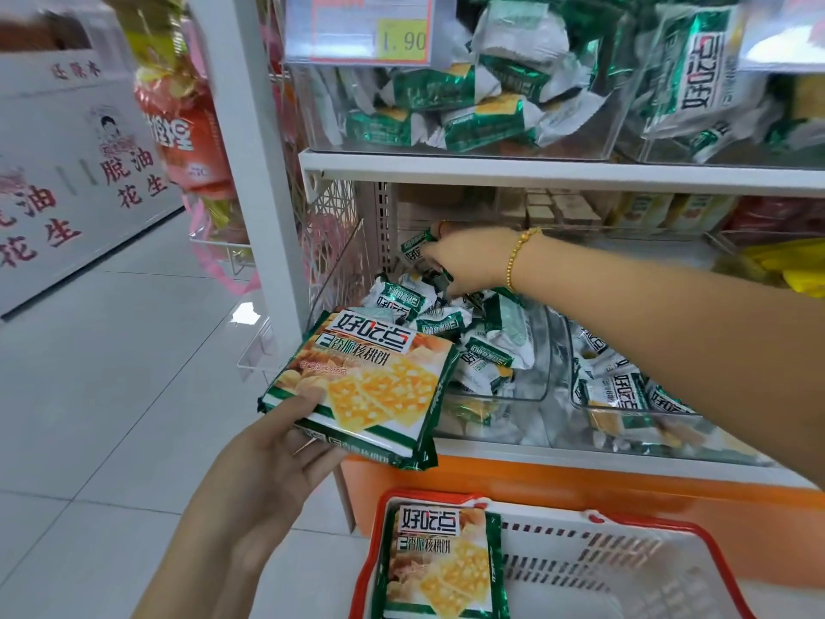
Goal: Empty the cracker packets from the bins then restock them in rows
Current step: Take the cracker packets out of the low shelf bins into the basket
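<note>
The left hand [268, 462] grips a stack of large cracker packs [375, 386], thumb on top, fingers underneath. Just beyond it, the right hand [468, 261] reaches into the clear bin [538, 373], fingers curled round a small cracker packet [417, 248]. Below both hands, another large pack [442, 569] lies in the basket [625, 569].

Bright, even shop light; floor [111, 350] glare, motion blur upward, wide-angle bending at edges.

Glossy, crinkled plastic film on packets [357, 386]; clear, smooth hard plastic for bins [542, 364]; matt white painted metal on shelf [535, 169]; slotted red-and-white plastic for basket [669, 527]; polished, reflective tile on floor [134, 373]; shiny gold-coloured beads on bracelet [518, 254].
</note>
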Available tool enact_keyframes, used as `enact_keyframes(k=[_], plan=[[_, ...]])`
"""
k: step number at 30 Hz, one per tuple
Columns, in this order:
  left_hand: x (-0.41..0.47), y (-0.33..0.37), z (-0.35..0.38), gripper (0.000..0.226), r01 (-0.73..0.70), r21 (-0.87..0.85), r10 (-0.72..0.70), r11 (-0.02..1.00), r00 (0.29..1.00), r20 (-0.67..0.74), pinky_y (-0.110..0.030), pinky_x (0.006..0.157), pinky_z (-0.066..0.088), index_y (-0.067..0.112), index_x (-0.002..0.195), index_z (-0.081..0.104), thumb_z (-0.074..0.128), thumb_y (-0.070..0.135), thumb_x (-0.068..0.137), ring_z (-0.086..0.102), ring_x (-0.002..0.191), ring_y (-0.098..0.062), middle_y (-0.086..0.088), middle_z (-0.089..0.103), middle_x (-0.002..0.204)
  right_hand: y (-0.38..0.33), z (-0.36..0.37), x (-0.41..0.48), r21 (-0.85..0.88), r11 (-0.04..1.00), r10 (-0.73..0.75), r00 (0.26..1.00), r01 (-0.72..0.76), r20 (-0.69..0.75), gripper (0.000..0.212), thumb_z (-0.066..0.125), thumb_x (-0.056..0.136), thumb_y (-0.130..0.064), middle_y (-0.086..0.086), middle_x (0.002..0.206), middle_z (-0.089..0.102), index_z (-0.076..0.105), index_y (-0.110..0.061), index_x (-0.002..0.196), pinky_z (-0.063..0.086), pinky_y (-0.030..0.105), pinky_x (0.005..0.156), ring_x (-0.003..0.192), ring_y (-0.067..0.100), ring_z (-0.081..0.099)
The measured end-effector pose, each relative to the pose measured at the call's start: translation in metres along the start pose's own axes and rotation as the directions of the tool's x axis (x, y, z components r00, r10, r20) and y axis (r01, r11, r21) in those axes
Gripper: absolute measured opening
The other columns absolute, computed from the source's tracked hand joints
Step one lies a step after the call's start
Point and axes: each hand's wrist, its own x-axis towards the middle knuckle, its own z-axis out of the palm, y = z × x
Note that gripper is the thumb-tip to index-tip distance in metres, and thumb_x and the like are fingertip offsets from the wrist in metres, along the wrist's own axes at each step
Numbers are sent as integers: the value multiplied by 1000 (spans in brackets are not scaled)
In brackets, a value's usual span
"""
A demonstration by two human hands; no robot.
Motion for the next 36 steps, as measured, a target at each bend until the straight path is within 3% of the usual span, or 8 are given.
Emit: enact_keyframes(k=[2,6,11,18,23,27,33,36], plan=[[1,-1,1,39,-1,-7,1,1000,1000,5,-36,73,58,12,108,61,62,16,69,72,82,-25,-14,73,101,-1,8,0,67,997,56,991,-48,-125,45,54,90,-2,5,91,54,44,-10,132,40,27,52,79,22,52],[1,-6,6,37,-6,-14,6,1000,1000,-1,-32,65,60,11,105,61,63,15,68,72,77,-24,-14,73,96,-12,9,-4,122,991,93,934,-54,-346,46,49,85,10,9,94,56,49,-12,125,44,34,59,82,29,59],[1,-13,11,24,-22,-44,21,999,1000,-22,-28,56,59,10,100,61,61,12,76,70,73,-23,-12,73,85,-34,-3,-31,-87,994,-109,793,71,-600,51,56,76,15,21,126,47,49,-10,120,32,33,56,81,32,51],[-5,-20,15,35,-116,11,116,993,993,-1,-29,66,58,14,99,61,64,19,64,71,75,-22,-12,72,92,-49,-8,-111,-195,966,-258,608,170,-751,42,71,67,10,22,124,54,58,-7,104,37,33,57,88,36,55],[-12,-30,15,36,-123,51,122,991,992,26,-32,63,59,13,100,61,63,19,65,70,80,-25,-10,73,91,-45,-24,-170,240,892,-109,698,383,-708,32,64,81,5,6,127,44,58,-17,103,45,33,67,83,16,46],[-20,-43,15,18,-69,114,66,991,997,25,-36,73,50,11,95,63,61,13,78,67,81,-26,-8,73,84,-13,-41,-186,572,766,102,823,293,-558,30,64,83,1,-6,111,50,63,-26,95,34,9,85,100,4,48],[-37,-61,7,51,143,333,-171,932,984,56,-42,85,52,-1,105,64,76,16,58,68,88,-35,-17,73,96,23,-35,-206,802,594,202,952,69,-231,25,70,84,-7,-8,113,64,69,-30,93,51,39,81,89,31,62],[-47,-73,5,71,209,411,-262,887,962,74,-45,91,52,-4,112,61,87,21,50,67,96,-38,-20,70,103,26,-23,-214,759,651,111,989,4,-100,28,72,82,-5,-22,99,65,71,-30,95,42,6,71,83,-8,58]])
